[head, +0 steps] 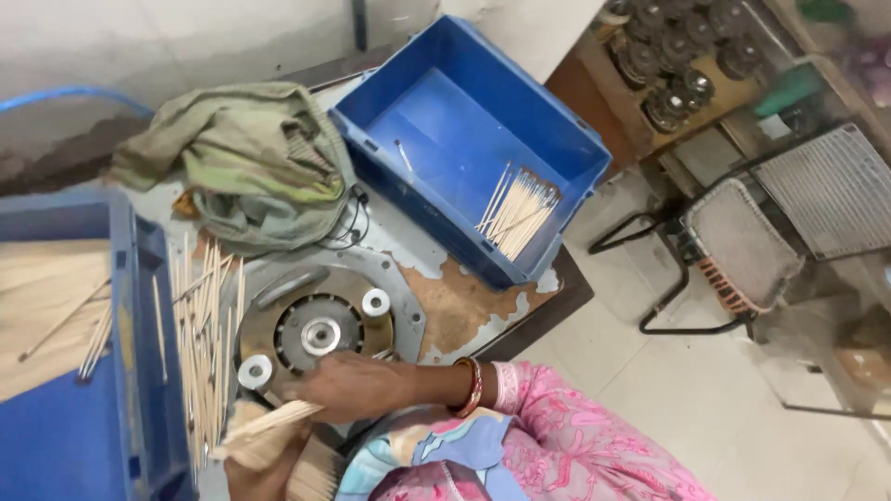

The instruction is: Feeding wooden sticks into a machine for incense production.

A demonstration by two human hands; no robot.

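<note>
My right hand (348, 385), with a red and gold bangle at the wrist, lies over the near rim of a round metal disc fixture (320, 325) and pinches one end of a thin bunch of wooden sticks (264, 425). Just below it, my left hand (255, 464) is closed around a thicker bundle of the same sticks (316, 473). Many loose sticks (200, 325) lie spread on the table left of the disc. The fingertips of both hands are partly hidden by the sticks.
A blue crate (464, 139) at the back holds a small pile of sticks (518, 211). Another blue bin (139, 371) on the left holds more sticks. A green cloth (251, 158) lies behind the disc. Metal wire racks (742, 241) stand on the floor to the right.
</note>
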